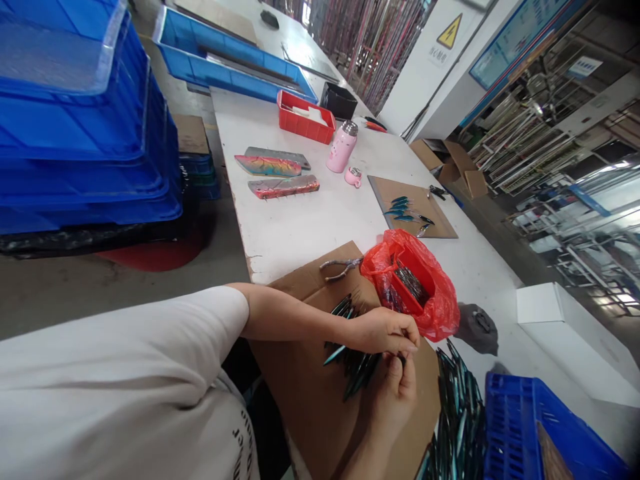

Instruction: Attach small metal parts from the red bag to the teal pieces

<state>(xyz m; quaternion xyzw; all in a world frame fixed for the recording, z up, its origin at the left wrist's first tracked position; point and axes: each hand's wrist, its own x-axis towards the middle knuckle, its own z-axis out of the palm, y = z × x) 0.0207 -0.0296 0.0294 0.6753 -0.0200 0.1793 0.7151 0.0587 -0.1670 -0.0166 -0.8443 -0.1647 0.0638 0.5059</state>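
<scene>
My left hand (385, 331) and my right hand (397, 393) meet over a brown cardboard sheet (310, 400), fingertips pinched together on a small dark piece that I can barely see. Under and left of the hands lie several slim teal-and-black fishing lures (350, 363). A bigger heap of the same lures (457, 413) lies to the right. Just beyond the hands stands a red box wrapped in a red plastic bag (417, 280), holding more small parts. Grey pliers (340, 267) rest on the cardboard's far edge.
A blue crate (530, 427) sits at the near right, a white box (565, 333) beyond it. Farther along the white table (300, 227) are a second cardboard with lures (410, 207), a pink bottle (343, 147), a red tray (305, 117) and colourful lure racks (283, 185). Blue bins (85, 133) are stacked left.
</scene>
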